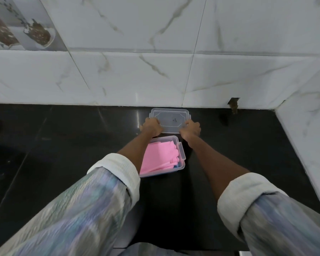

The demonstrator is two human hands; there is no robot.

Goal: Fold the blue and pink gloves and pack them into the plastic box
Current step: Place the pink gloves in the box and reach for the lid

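Note:
A clear plastic box point(182, 154) stands on the black counter, partly hidden by my left forearm. Folded pink gloves point(157, 156) fill it, and a sliver of a blue glove point(176, 165) shows beneath them at the near right corner. Just beyond the box lies its clear lid point(169, 118), close to the wall. My left hand point(151, 127) grips the lid's left end and my right hand point(191, 129) grips its right end.
The black counter point(63, 145) runs left and right, bounded by a white marble-tile wall point(155, 74) behind and a tiled side wall point(307, 135) at right. A small chipped hole point(234, 105) sits at the wall's base, right of the lid.

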